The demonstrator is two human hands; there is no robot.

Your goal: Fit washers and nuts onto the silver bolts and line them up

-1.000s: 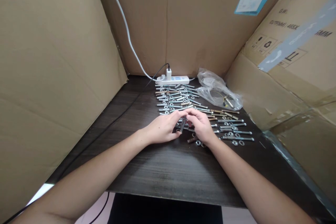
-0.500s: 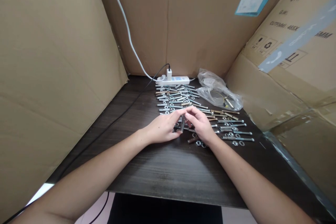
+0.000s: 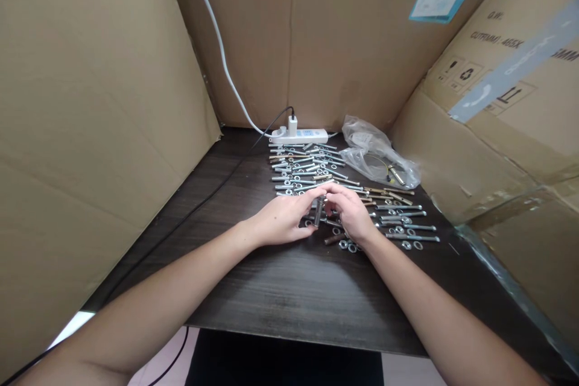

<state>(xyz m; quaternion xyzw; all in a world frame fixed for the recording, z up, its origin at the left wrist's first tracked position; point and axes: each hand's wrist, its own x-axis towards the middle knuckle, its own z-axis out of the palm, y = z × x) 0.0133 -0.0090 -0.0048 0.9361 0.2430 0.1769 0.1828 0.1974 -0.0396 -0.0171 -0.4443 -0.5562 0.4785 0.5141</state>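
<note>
A: What is your left hand [image 3: 283, 217] holding?

B: It is gripping a dark cylinder [image 3: 319, 212]; your thumb is resting at the lower end and your fingers are arching over the top.

A: And your right hand [image 3: 355, 214]?

B: Its fingertips are meeting at the cylinder's upper end, close against your left fingers. I cannot tell whether they are pinching the cylinder itself or some small part there, because your fingers are hiding that end.

A: Where is the cylinder sitting, then?

B: It is standing nearly upright between your two hands, leaning slightly, in front of the hardware on the dark table [image 3: 253, 295].

A: What is lying around you there?

B: Bolts [image 3: 402, 207] are lying in rough rows behind your hands and to the right of them. Nuts [image 3: 343, 245] and washers [image 3: 421, 248] are lying among them, and a brown piece [image 3: 333, 239] is lying just beside your right hand.

A: And farther back?

B: A white power strip [image 3: 316, 139] is lying behind the rows, with a charger [image 3: 292, 126] standing in it. A black cable [image 3: 227, 178] is running from the charger toward your left side. A clear bag [image 3: 366, 139] is lying to the strip's right, and cardboard [image 3: 90, 102] is walling the table on three sides.
</note>
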